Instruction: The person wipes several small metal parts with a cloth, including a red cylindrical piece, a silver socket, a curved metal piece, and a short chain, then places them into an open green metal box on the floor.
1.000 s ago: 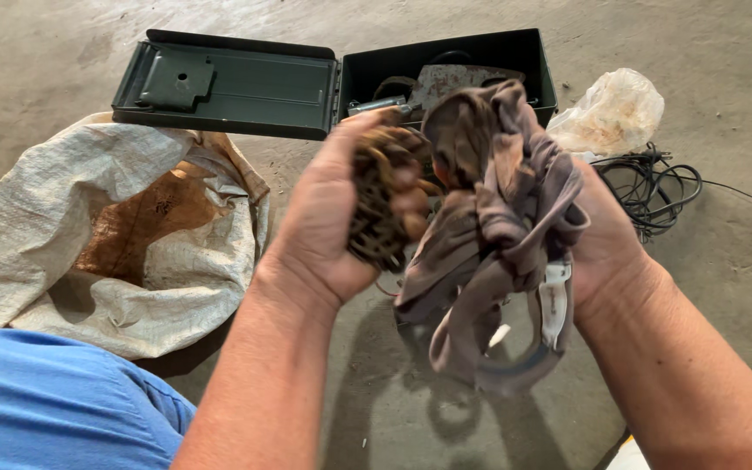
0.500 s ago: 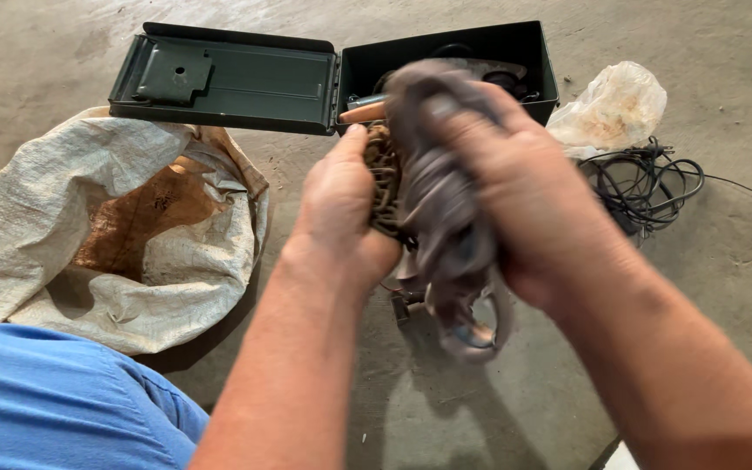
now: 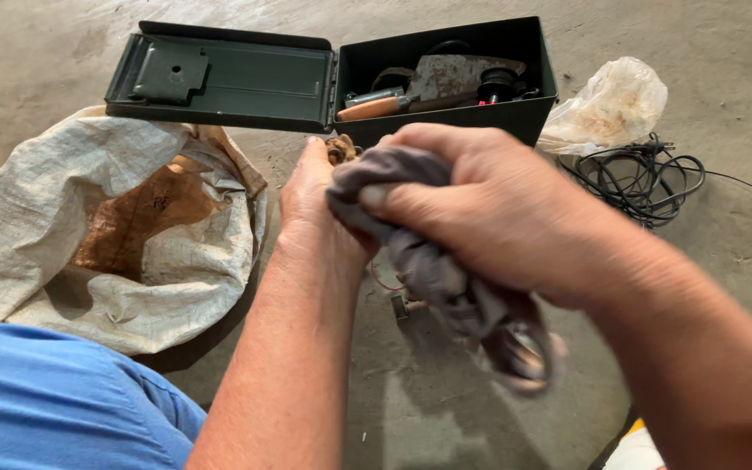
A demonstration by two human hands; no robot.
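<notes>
At the lower left of the frame, nearest the camera, is a stretch of blue cloth (image 3: 36, 396) on the person. Both forearms rise from the bottom edge toward the middle. The right hand (image 3: 489, 209) is clenched around a grey rag (image 3: 433, 265), fingers curled tight over its top; the rag's loose end hangs down toward lower centre, blurred. The left hand (image 3: 315, 204) is cupped against the rag from the left, and a small brown object (image 3: 339, 150) shows above its fingers, too hidden to tell what it is. The two hands touch through the rag, at centre frame above the concrete floor (image 3: 724, 261).

On the floor at left lies a crumpled white sack (image 3: 45, 226) with a brown stain. At right, a coil of black cable (image 3: 646, 178) lies just below a crumpled clear plastic bag (image 3: 607, 109). Farthest, along the top, a dark green metal box (image 3: 528, 109) stands open, its lid (image 3: 228, 78) lying flat to the left; inside are a wooden-handled tool (image 3: 376, 107) and dark metal parts.
</notes>
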